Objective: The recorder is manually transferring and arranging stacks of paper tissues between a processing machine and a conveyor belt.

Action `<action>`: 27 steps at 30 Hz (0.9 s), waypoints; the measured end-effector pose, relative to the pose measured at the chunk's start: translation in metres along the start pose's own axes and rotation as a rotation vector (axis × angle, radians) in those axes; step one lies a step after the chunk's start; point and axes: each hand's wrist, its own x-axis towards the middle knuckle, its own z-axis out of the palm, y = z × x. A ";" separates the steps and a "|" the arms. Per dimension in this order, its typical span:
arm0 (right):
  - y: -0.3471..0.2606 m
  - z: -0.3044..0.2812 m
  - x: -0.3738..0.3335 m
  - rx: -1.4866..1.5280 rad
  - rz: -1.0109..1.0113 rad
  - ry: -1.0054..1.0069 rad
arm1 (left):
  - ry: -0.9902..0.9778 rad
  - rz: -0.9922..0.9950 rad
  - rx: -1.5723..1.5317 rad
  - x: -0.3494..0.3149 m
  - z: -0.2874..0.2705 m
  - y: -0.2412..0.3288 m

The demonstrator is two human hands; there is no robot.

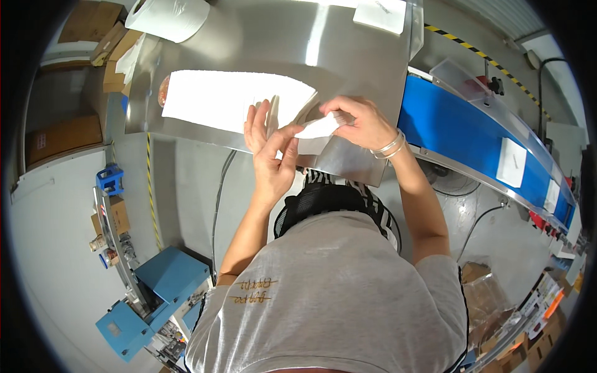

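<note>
My right hand [367, 126], with two bangles at its wrist, is closed on a small folded bundle of white sheets [320, 126] above the near edge of a steel table. At the bundle's left corner is my left hand [270, 152], its index fingertip touching the sheets and its other fingers spread. Behind my hands lies a long row of white sheets [217, 96], flat on the table, its right end fanned apart. A reddish-brown rounded object [163, 91] sits against the row's left end. What is under my right fingers is hidden.
The shiny steel table [267, 37] carries a big white roll [168, 17] and a white stack [380, 15]. To the right runs a blue conveyor belt [448, 118] bearing white flat pieces [512, 161]. A blue machine [171, 273] stands lower left; a fan [457, 177] is under the conveyor.
</note>
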 end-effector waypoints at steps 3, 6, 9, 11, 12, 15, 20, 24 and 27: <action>-0.016 -0.004 -0.010 0.064 0.107 0.022 | 0.013 -0.003 0.008 0.001 -0.002 0.001; -0.026 -0.012 -0.013 -0.121 -0.084 0.147 | -0.016 0.006 0.108 0.003 -0.002 0.004; -0.037 -0.020 -0.017 -0.238 -0.157 0.180 | 0.009 0.038 0.187 0.004 -0.001 0.001; -0.043 -0.025 -0.020 -0.278 -0.150 0.186 | 0.022 0.049 0.222 0.004 -0.001 -0.001; -0.045 -0.028 -0.021 -0.328 -0.146 0.199 | 0.022 0.047 0.220 0.005 0.000 -0.003; -0.049 -0.036 -0.025 -0.431 -0.158 0.238 | 0.030 0.038 0.232 0.004 0.003 -0.003; -0.045 -0.046 -0.030 -0.558 -0.191 0.390 | 0.035 0.022 0.286 0.004 0.003 0.001; -0.042 -0.047 -0.036 -0.160 0.011 0.502 | 0.046 0.031 0.289 0.002 0.003 0.002; -0.041 -0.049 -0.045 -0.002 0.100 0.494 | 0.063 0.058 0.278 0.002 0.005 0.001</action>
